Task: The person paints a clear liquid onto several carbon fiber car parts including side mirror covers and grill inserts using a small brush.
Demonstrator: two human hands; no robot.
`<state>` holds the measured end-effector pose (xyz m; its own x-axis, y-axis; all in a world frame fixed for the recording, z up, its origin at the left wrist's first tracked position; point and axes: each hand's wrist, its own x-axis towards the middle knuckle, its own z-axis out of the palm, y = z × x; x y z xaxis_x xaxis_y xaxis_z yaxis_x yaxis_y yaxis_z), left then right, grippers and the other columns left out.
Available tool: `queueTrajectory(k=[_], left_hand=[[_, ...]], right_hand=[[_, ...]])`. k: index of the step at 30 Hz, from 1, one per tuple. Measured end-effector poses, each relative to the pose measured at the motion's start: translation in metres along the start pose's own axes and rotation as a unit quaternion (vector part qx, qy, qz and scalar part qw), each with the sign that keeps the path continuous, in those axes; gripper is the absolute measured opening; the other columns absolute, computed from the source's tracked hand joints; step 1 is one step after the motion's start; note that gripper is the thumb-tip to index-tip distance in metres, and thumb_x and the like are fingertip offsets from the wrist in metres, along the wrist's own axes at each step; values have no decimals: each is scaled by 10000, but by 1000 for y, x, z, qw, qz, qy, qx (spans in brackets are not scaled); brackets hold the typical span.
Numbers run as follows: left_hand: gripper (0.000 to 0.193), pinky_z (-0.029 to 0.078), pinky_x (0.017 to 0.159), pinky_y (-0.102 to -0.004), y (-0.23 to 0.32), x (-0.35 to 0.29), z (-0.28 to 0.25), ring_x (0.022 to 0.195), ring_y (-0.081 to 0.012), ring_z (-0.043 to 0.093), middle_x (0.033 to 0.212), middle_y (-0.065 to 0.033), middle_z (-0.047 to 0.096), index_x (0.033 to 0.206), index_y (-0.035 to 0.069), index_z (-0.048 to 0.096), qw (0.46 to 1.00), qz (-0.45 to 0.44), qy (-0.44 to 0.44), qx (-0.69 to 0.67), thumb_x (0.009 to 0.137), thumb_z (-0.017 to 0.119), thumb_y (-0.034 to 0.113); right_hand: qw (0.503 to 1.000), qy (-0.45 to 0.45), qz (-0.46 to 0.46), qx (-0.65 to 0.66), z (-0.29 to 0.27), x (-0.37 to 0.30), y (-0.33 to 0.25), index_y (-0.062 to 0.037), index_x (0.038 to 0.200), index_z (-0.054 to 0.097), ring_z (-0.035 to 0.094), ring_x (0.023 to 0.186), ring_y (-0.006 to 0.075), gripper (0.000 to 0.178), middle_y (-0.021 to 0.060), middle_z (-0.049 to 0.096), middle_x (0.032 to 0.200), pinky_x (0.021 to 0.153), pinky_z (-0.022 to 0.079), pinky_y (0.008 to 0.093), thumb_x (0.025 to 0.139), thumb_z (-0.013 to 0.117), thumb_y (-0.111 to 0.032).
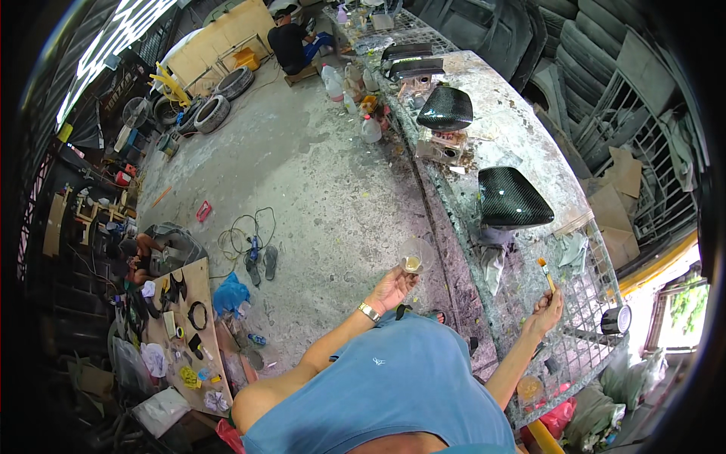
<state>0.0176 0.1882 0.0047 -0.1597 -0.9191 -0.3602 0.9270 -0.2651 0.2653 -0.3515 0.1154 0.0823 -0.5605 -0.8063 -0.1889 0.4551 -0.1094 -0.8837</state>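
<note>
My left hand (393, 289), with a metal watch on its wrist, grips a clear plastic cup (426, 253). A little yellowish liquid lies in the cup's bottom. Between the fingers of my right hand (546, 312) is a small paintbrush (550, 281), its orange-brown bristles pointing up and away from me. The brush is over the workbench, touching nothing that I can see. Beyond it, a glossy black shell with a carbon-fibre weave (516, 198) is propped above the bench. A second carbon-fibre shell (446, 109) rests farther along on a support.
The long stained workbench (522, 113) runs along my right, partly metal grating. On it are a roll of tape (615, 320), a grey rag (572, 252) and long black parts (408, 68). Plastic jugs (370, 130) stand beside it. A cluttered board (181, 333) lies left; a person (291, 44) sits far off.
</note>
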Motion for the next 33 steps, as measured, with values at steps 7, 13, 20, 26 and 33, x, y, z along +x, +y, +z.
queueTrajectory(k=[7, 13, 20, 26, 33], left_hand=[[354, 513, 844, -309, -1, -2, 2, 915, -212, 596, 1083, -112, 584, 1166, 2, 492, 1000, -4, 8, 2, 884, 606, 184], [346, 516, 843, -316, -4, -3, 1, 900, -212, 604, 1076, -113, 591, 1165, -4, 492, 1000, -6, 10, 17, 895, 593, 189], [346, 520, 849, -321, -6, -2, 8, 907, -218, 608, 1091, -123, 589, 1171, -1, 488, 1000, -20, 0, 6, 903, 583, 196], [355, 526, 834, -317, -7, -1, 2, 910, -226, 613, 1084, -126, 592, 1166, 0, 493, 1000, -12, -2, -5, 890, 603, 194], [359, 518, 839, -311, -8, -2, 4, 916, -223, 607, 1084, -127, 588, 1162, -6, 492, 1000, -4, -6, 5, 894, 598, 208]], right_hand=[[1000, -4, -4, 5, -5, -2, 2, -37, 1067, 590, 393, 508, 15, 236, -14, 508, 723, 404, 291, 160, 936, 543, -227], [1000, -6, -3, 11, -9, -6, 0, -32, 1088, 588, 391, 505, 8, 246, -16, 514, 713, 394, 287, 150, 937, 540, -221], [1000, 1, -1, 10, -17, -4, -1, -31, 1090, 587, 381, 505, 7, 249, -15, 516, 721, 398, 279, 155, 937, 540, -222], [1000, 4, -5, 9, -15, -4, 0, -36, 1093, 587, 380, 508, 9, 250, -14, 516, 725, 401, 283, 159, 934, 544, -224], [1000, 5, 0, 14, -16, -2, 2, -42, 1094, 588, 387, 508, 12, 251, -13, 516, 729, 402, 286, 162, 931, 551, -229]])
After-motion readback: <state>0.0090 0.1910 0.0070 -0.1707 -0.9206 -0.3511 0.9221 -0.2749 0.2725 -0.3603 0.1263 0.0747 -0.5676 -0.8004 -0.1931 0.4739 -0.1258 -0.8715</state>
